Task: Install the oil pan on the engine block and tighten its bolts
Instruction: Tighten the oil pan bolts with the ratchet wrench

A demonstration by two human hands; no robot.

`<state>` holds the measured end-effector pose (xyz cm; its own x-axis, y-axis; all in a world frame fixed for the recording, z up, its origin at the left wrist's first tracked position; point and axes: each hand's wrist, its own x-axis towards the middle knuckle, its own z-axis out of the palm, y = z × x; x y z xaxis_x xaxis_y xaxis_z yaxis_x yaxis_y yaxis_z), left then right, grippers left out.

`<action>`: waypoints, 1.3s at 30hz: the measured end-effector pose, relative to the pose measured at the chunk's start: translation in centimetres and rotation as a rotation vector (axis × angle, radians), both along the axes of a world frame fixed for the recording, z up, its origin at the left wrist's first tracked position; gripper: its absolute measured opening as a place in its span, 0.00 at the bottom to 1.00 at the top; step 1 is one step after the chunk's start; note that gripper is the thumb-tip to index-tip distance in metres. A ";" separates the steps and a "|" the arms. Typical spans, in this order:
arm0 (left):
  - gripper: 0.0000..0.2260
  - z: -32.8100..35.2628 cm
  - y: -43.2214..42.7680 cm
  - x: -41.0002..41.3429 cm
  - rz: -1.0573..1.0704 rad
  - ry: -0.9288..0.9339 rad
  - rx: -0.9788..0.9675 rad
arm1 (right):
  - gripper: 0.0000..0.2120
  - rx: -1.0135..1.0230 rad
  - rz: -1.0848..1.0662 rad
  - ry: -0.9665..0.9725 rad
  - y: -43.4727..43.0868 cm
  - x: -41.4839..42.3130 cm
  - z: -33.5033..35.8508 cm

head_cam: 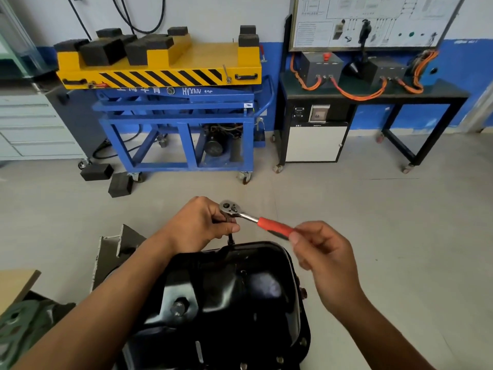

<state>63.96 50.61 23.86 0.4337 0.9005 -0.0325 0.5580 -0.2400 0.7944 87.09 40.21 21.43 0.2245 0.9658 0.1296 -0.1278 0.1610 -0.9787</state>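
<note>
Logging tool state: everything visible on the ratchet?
The ratchet has a chrome round head and shank and a red grip. It lies roughly level above the far rim of the black oil pan. A dark extension drops from its head to that rim. The left hand pinches the extension just below the head; the right hand pinches the grip's end.

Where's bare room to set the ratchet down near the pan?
Bare floor right of the oil pan, toward the black bench; also ahead, between ratchet and blue lift cart. Crowded left: grey bracket, wooden board, green part, black blocks by the cart's wheels.
</note>
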 end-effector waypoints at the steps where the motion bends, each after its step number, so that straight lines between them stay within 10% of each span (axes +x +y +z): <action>1: 0.04 0.0 0.0 0.0 -0.006 -0.001 -0.019 | 0.05 -0.030 -0.034 0.049 0.9 0.2 -0.1; 6: 0.04 -0.1 0.1 0.2 -0.037 -0.023 -0.074 | 0.05 -0.177 -0.088 0.199 7.2 -0.2 0.2; 19: 0.01 -0.1 0.3 -0.6 -0.080 -0.077 -0.128 | 0.11 -0.238 0.319 -0.143 16.7 -6.7 3.0; 29: 0.09 -0.5 -0.1 -0.2 0.125 -0.041 -0.035 | 0.07 -0.136 -0.012 0.139 7.4 -0.5 0.8; 39: 0.06 -0.3 -0.2 -0.1 0.104 -0.048 0.033 | 0.07 -0.075 0.081 -0.053 -1.9 -1.5 1.1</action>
<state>63.86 50.42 23.60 0.3378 0.9411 0.0161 0.5427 -0.2087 0.8136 85.58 38.27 22.54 0.1402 0.9879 0.0663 -0.0854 0.0787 -0.9932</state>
